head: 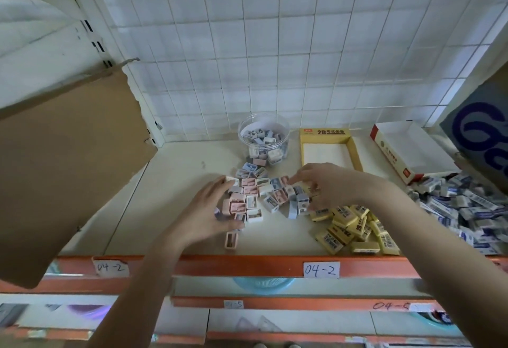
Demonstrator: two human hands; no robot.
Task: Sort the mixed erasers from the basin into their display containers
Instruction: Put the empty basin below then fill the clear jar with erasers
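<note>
Seen from above, a cream shelf holds a loose pile of small pastel erasers in pink, blue and white; their print is too blurred to read. The left hand lies at the pile's 8 o'clock, spread and cupped against it, with a fingertip on a white piece and the thumb low. The right hand reaches in from 3 o'clock with its fingers bent down into the pile. Whether it pinches anything cannot be told.

A lone pink piece lies at 6 o'clock. At 12 o'clock stands a clear jar, partly filled with the same pieces. At 1 o'clock is a yellow box, and beyond it a white-and-red box. Yellow erasers are heaped at 4 o'clock, and blue-and-white erasers run off the right edge. A cardboard flap hides the shelf's left end. Below the orange shelf edge, a blue basin is mostly hidden.
</note>
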